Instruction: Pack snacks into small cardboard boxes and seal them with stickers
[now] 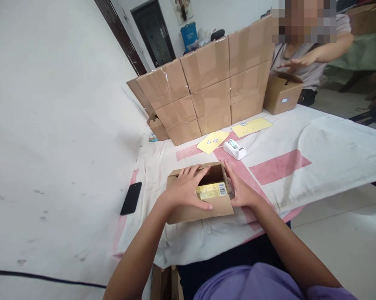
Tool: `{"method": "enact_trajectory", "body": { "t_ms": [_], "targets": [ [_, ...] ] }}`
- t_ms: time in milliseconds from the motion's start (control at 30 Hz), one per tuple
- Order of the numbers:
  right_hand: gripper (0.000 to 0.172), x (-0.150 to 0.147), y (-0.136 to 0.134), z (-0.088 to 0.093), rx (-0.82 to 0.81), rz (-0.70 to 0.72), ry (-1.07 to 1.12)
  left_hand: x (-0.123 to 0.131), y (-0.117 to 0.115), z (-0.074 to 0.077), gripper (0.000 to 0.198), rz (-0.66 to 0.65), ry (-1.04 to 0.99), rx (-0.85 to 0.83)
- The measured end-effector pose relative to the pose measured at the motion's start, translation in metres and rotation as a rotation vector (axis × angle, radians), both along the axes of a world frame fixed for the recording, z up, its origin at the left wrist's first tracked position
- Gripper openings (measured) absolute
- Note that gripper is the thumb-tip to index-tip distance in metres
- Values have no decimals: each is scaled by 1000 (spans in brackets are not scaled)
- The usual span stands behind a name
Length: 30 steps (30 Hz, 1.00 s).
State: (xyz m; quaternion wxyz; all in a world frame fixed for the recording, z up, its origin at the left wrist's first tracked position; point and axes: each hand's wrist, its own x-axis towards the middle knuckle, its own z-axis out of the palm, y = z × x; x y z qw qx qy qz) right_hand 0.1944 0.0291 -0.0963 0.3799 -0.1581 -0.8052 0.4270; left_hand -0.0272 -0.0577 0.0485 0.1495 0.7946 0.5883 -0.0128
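Note:
A small cardboard box (203, 211) lies on the cloth in front of me, its right part open at the top. Inside it shows a yellow carton (209, 191) with a barcode on its right end. My left hand (186, 187) spans the box top, thumb along the near edge and fingers towards the far edge, gripping it. At the box's right end, my right hand (240, 187) holds the side flap, fingers pointing away from me. Parts of both hands' grip are hidden by the cardboard.
Stacked cardboard boxes (210, 93) form a wall behind. Nearer lie a white device (234, 149) and yellow cards (212, 142), (252, 126). A black phone (131, 198) lies left, near the white wall. Another person's hand (297, 62) hovers above an open box (280, 96).

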Motion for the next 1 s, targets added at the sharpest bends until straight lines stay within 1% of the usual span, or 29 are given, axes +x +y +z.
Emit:
{"method": "enact_trajectory", "body": {
  "t_ms": [100,167,200,233,333,367,400,467,533,567,667,733,800,867,933,1000],
  "targets": [
    [141,1,1,-2,22,-18,19,4,-2,-2,128,-7,-9,52],
    [139,1,1,-1,48,-32,18,2,-2,0,127,-6,-44,69],
    [139,2,1,0,51,-34,21,-1,-2,2,121,14,-74,91],
    [139,2,0,1,46,-32,24,-5,-3,5,109,47,-107,134],
    [141,2,1,2,0,-40,22,-26,-9,15,52,167,-177,342],
    [141,2,1,2,-11,-46,15,-33,-12,17,40,180,-180,385],
    [140,2,1,2,-16,-52,9,-40,-15,19,35,166,-171,390],
    [139,2,1,2,-11,-55,-4,-49,-22,19,34,89,-128,312],
    [138,1,1,3,-9,-51,-11,-53,-25,15,32,-3,-73,225],
    [139,1,0,3,-10,-46,-14,-54,-26,12,30,-44,-50,207],
    [141,-1,-2,3,-8,-22,-31,-57,-27,7,30,-121,-13,247],
    [143,-2,-3,2,2,-9,-49,-61,-29,5,28,-118,-3,318],
    [144,-2,-3,1,13,-8,-63,-69,-37,4,24,-54,-10,422],
    [145,-2,-3,0,23,-12,-67,-79,-49,-1,24,68,-42,570],
    [145,-2,-3,1,28,-11,-57,-91,-64,-10,26,213,-93,703],
    [145,-1,-3,3,28,-7,-54,-100,-79,-20,26,321,-115,747]
  ]
}}
